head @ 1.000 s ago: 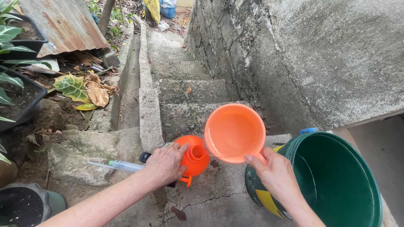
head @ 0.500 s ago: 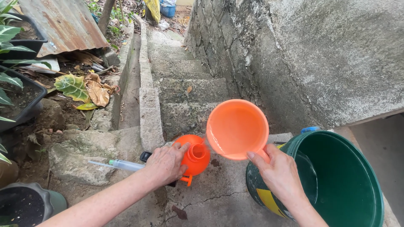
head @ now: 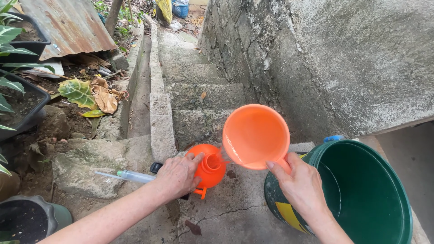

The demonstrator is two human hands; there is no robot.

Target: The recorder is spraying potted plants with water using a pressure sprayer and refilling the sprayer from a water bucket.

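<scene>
Orange dipper (head: 256,137) tips left toward sprayer bottle (head: 209,168).

Orange plastic dipper (head: 255,135): round bowl, short handle, tipped on its side with the mouth facing the camera and the lip just over the bottle's mouth; a little water inside, a thin stream leaving the rim; orange round-bodied bottle (head: 211,168): upright on concrete step, neck uncapped.

Cracked concrete landing (head: 235,221) bears an orange sprayer bottle (head: 209,169) and green bucket (head: 361,194).
</scene>
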